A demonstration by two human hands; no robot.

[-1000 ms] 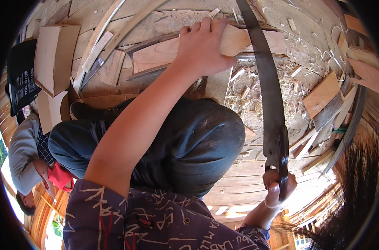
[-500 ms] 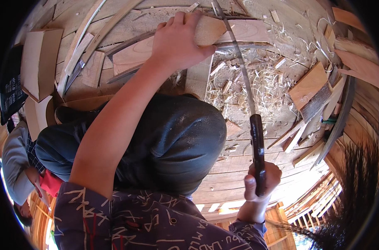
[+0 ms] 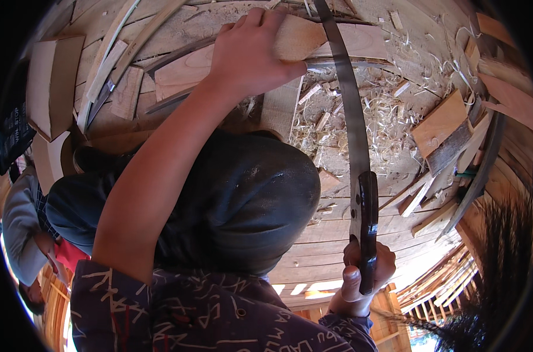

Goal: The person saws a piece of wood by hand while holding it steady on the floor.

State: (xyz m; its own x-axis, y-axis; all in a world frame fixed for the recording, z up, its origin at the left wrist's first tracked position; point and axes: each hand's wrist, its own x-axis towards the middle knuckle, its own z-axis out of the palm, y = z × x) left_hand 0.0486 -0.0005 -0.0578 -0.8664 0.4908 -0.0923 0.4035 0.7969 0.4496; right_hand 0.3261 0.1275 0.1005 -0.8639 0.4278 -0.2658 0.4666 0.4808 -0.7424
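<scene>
My left hand [image 3: 252,56] presses down on a tan wooden piece [image 3: 300,38], its fingers bent over the far edge and its thumb spread to the right. Under that piece lies a longer pale plank [image 3: 181,71], reaching out on both sides of the hand. In my right hand [image 3: 366,271], closed around its dark handle, is a handsaw [image 3: 352,117]. The blade points away from me and crosses just right of the tan piece, over the plank. Its far tip runs out at the top, and I cannot tell whether the teeth touch wood.
Curly shavings and chips [image 3: 372,117] litter the plank floor. Wood offcuts [image 3: 439,123] pile up at the right. Long strips [image 3: 134,53] and a cardboard box [image 3: 55,88] lie at left. Another person [image 3: 23,217] sits at the far left. Dark bristles [image 3: 495,276] show at lower right.
The saw has been drawn back toward me with my right hand. Its blade has tilted, so more of the flat side shows. My left hand stays on the wood.
</scene>
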